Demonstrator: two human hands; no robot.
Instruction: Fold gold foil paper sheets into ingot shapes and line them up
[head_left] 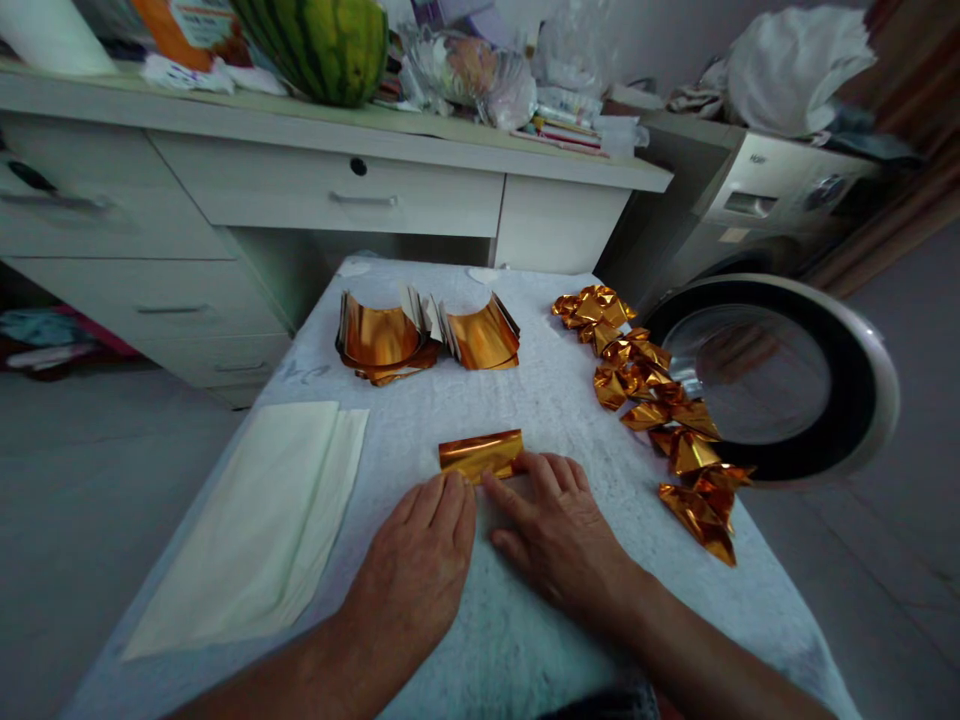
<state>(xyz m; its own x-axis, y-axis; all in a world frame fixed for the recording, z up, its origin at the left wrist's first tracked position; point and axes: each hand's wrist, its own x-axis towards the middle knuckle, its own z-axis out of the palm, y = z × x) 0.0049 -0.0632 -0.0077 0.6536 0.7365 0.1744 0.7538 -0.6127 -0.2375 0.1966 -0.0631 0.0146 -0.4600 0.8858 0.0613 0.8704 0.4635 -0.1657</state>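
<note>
A sheet of shiny gold foil paper [480, 452], curled into a partial roll, lies on the cloth-covered table in front of me. My left hand [424, 540] has its fingers pressed together on the near left edge of the paper. From the right, my right hand [559, 525] grips the near right part, its index finger stretched along the lower edge and its other fingers bent at the right end. Both thumbs are low, near the cloth, and the fingertips partly hide the near edge. Beyond my hands stand two stacks of curved gold foil sheets [379, 335].
Folded gold foil pieces [637, 370] run in a line down the table's right side. A folded pale sheet [247, 520] lies at left. Past the right edge, a washing machine's round door [757, 375] hangs open. A white desk [300, 185] with a watermelon [319, 50] stands behind.
</note>
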